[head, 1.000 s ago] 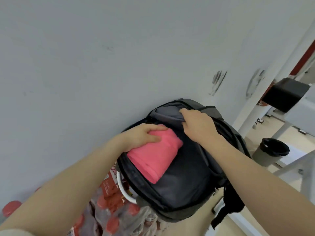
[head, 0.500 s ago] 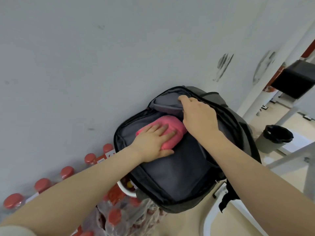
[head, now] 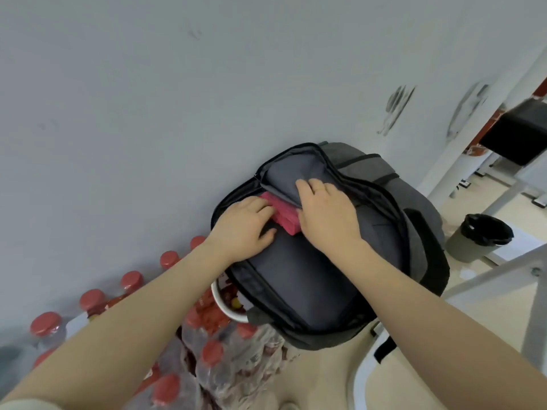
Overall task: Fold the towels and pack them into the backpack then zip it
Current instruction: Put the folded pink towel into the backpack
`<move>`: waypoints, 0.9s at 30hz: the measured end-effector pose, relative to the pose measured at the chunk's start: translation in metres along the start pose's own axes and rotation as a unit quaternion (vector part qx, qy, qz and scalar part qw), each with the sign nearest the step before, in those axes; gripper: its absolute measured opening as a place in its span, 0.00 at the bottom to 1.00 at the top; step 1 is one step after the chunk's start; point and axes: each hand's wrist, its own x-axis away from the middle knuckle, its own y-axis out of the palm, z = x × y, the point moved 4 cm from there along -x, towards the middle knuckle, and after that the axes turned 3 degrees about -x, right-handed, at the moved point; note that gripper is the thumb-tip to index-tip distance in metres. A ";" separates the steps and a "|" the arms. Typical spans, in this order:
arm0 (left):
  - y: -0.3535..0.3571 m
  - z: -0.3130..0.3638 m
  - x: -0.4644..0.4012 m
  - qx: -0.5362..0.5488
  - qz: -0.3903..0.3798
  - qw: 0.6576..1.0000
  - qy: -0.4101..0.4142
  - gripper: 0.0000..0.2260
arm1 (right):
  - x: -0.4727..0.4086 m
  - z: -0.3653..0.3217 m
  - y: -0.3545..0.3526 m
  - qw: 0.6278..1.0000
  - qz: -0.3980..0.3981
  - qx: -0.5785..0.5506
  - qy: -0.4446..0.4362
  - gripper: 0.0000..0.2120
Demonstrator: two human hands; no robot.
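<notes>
— What are the fingers (head: 268,209) doing?

— The left hand (head: 245,226) lies on the pink folded towel (head: 284,214), its digits fairly straight, pressing rather than gripping. The right hand (head: 327,214) curls round the grey flap (head: 293,179) of the backpack (head: 310,279), holding the mouth open.

— Where's the towel from them?

— Between both hands, partly under the flap, only a strip showing. Its long axis runs from ten o'clock to four o'clock; the pocket lies toward one o'clock from the left hand, the nearer one. I judge the push goes that way. The zip is undone.
</notes>
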 end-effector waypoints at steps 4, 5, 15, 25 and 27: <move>-0.015 -0.012 0.035 0.000 0.019 0.999 -0.037 0.23 | 0.023 -0.019 0.030 0.992 -0.100 -0.071 0.023 0.28; -0.017 -0.014 0.045 -0.003 0.020 0.999 -0.043 0.23 | 0.027 -0.020 0.034 0.990 -0.113 -0.075 0.033 0.28; -0.044 -0.029 0.142 0.062 0.060 0.984 -0.158 0.28 | 0.053 -0.082 -0.026 0.988 0.032 -0.140 -0.064 0.26; -0.037 -0.002 0.318 0.089 0.099 0.912 -0.388 0.15 | 0.137 -0.206 -0.012 0.906 -0.161 -0.184 -0.346 0.13; -0.029 0.021 0.363 0.095 0.099 0.882 -0.450 0.14 | 0.162 -0.233 -0.012 0.875 -0.182 -0.191 -0.407 0.13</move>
